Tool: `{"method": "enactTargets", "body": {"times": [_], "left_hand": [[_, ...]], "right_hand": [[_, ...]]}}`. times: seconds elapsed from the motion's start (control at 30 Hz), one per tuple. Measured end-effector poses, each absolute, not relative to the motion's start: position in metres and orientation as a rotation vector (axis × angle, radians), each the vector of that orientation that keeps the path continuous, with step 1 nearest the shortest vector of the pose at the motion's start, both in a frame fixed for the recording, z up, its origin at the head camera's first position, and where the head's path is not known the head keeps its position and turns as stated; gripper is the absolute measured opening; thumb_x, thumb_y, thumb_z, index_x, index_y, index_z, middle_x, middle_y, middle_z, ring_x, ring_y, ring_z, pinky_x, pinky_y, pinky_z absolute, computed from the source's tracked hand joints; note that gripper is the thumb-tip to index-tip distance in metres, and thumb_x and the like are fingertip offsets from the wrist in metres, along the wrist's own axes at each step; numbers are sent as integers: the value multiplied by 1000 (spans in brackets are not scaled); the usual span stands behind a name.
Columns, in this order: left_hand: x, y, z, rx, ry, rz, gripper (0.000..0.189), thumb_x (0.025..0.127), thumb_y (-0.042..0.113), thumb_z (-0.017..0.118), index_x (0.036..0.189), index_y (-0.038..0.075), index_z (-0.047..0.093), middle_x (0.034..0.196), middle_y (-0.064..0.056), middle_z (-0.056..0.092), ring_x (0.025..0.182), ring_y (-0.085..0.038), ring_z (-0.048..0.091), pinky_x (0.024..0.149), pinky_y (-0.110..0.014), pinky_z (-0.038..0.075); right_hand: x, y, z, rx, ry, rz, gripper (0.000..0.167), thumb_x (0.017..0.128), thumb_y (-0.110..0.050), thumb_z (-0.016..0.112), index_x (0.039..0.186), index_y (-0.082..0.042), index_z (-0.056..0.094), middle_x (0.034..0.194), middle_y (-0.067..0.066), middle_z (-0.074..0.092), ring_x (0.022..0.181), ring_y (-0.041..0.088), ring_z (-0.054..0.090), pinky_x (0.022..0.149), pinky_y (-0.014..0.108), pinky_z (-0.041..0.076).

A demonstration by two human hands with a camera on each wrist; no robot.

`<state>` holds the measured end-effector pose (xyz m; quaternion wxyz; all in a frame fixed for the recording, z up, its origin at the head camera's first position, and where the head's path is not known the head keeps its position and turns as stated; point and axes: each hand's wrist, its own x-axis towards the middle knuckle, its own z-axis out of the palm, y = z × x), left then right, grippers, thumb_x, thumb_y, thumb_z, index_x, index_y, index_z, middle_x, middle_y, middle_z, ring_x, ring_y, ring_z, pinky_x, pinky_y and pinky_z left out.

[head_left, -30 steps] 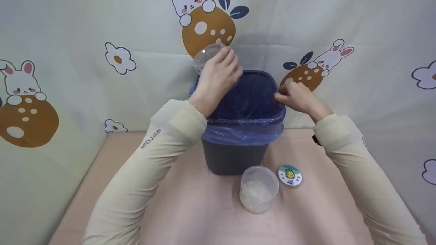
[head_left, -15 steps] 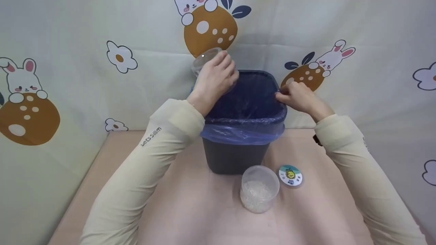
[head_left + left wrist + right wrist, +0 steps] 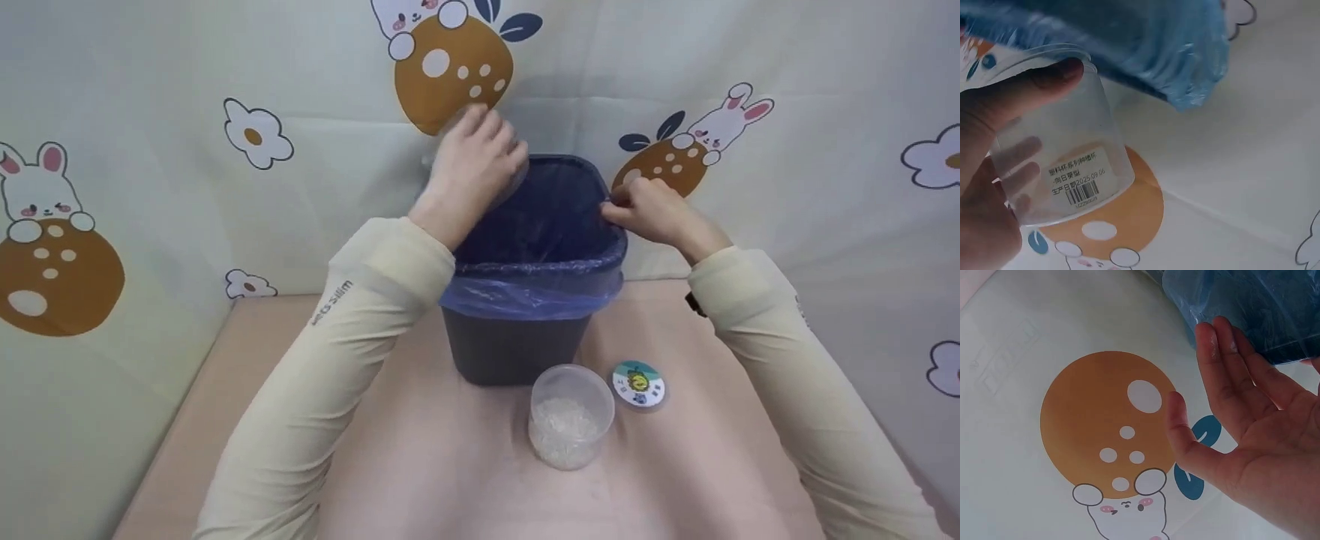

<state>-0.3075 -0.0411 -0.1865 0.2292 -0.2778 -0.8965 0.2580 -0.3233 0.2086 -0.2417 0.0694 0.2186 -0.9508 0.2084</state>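
With the left hand [image 3: 472, 161], we see, the person grips a clear cup [image 3: 1069, 126] at the bin's left side, thumb along one flank and fingers round the other, a hold that seems chosen to keep it steady while tipped, mouth downward, toward the bin. Whether its mouth passes inside the rim we cannot tell. Largest of all we have the printed cloth [image 3: 330, 180] hanging behind, then the pink tabletop [image 3: 405, 457]. On its far part stands the bin [image 3: 517, 345], upright and close to the cloth, which we judge puts its top within reach of both arms. A blue bag [image 3: 532, 296] lines it and folds over the rim, presumably so it will not slip in. On the right, the right hand [image 3: 652, 214] pinches bag and rim together, thumb at the edge and fingers against the outside, probably as a brace. Nearer us, an uncovered tub [image 3: 592, 397] of pale grains [image 3: 566, 421] stands before the bin, and just right of it lies a round lid [image 3: 639, 382], likely set aside there from the tub. Smallest is the cup's barcode label [image 3: 1078, 177], which we find left uncovered by the grip.
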Motion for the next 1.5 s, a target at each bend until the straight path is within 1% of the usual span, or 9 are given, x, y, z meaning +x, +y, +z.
{"method": "enactTargets", "body": {"times": [0.13, 0.27, 0.37, 0.5, 0.6, 0.77, 0.97, 1.2, 1.5], "left_hand": [[-308, -58, -179, -701, -2504, 467, 41, 89, -5, 56, 127, 11, 53, 128, -16, 52, 127, -34, 38, 111, -40, 19], [-308, -75, -183, -747, -2474, 349, 38, 81, -4, 62, 116, 6, 55, 118, -17, 54, 118, -36, 43, 109, -41, 23], [-308, -83, -185, -760, -2484, 275, 44, 79, -2, 65, 121, 6, 54, 121, -18, 54, 119, -37, 42, 110, -42, 22], [-308, -88, -182, -737, -2578, 171, 67, 76, 12, 76, 136, 9, 46, 134, -18, 46, 127, -36, 36, 112, -45, 17], [-309, -94, -182, -713, -2629, 75, 76, 76, 21, 80, 140, 11, 42, 139, -18, 43, 130, -35, 33, 112, -46, 16], [-310, -104, -190, -622, -2661, -94, 84, 72, 24, 84, 142, 9, 40, 141, -17, 41, 132, -36, 32, 110, -49, 19], [-310, -122, -204, -399, -2662, -383, 94, 69, 29, 88, 144, 5, 36, 142, -19, 42, 129, -38, 37, 108, -50, 27], [-313, -143, -237, -269, -2500, -760, 95, 67, 33, 88, 141, 1, 38, 132, -21, 49, 119, -38, 46, 98, -51, 37], [-310, -170, -285, -187, -2302, -974, 93, 68, 35, 88, 138, -2, 39, 133, -23, 49, 120, -36, 48, 96, -50, 42]], "right_hand": [[-326, 204, -242, 667, -2856, 619, 28, 91, -17, 52, 88, 5, 68, 74, 11, 61, 62, 23, 51, 55, 30, 39], [-326, 203, -244, 666, -2853, 595, 27, 90, -17, 52, 86, 4, 68, 73, 10, 61, 62, 23, 52, 56, 31, 39], [-325, 204, -244, 656, -2858, 603, 27, 91, -18, 52, 84, 4, 67, 72, 9, 59, 62, 23, 51, 55, 31, 38], [-325, 208, -244, 636, -2866, 617, 26, 91, -18, 52, 82, 2, 66, 69, 7, 56, 61, 22, 49, 55, 31, 37], [-325, 209, -244, 638, -2868, 619, 26, 92, -17, 52, 80, 2, 65, 67, 6, 54, 59, 21, 47, 54, 30, 36], [-324, 210, -244, 634, -2867, 623, 27, 92, -18, 52, 79, 2, 64, 66, 5, 54, 59, 21, 48, 53, 30, 36], [-325, 209, -244, 629, -2875, 631, 28, 92, -18, 52, 83, 4, 66, 69, 8, 57, 61, 22, 50, 55, 30, 38], [-325, 210, -244, 632, -2852, 615, 27, 92, -18, 52, 78, 1, 65, 65, 4, 54, 58, 21, 47, 53, 30, 36], [-326, 208, -245, 655, -2836, 627, 26, 92, -17, 53, 79, 2, 65, 65, 4, 54, 58, 20, 47, 53, 30, 36]]}}
